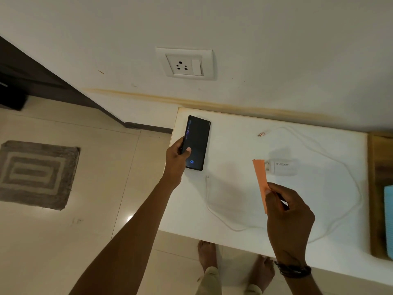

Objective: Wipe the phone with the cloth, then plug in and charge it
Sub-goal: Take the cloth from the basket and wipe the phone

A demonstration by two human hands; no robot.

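The phone (196,143) sits left of centre in the frame, near the left edge of the white table (234,199), its long axis running up and down the frame and its screen lit. The left hand (177,158) grips its lower left side, thumb across the glass, fingers curled behind. The cloth (259,184), a folded orange strip, is at centre right, pinched between thumb and fingers of the right hand (287,216). The phone lies up and to the left of that hand, well apart, so the wipe likely needs the 2 brought together. The charger (281,167) lies just beside the cloth's top; its cable (340,162) loops around. The wall socket (185,62) is at upper centre.
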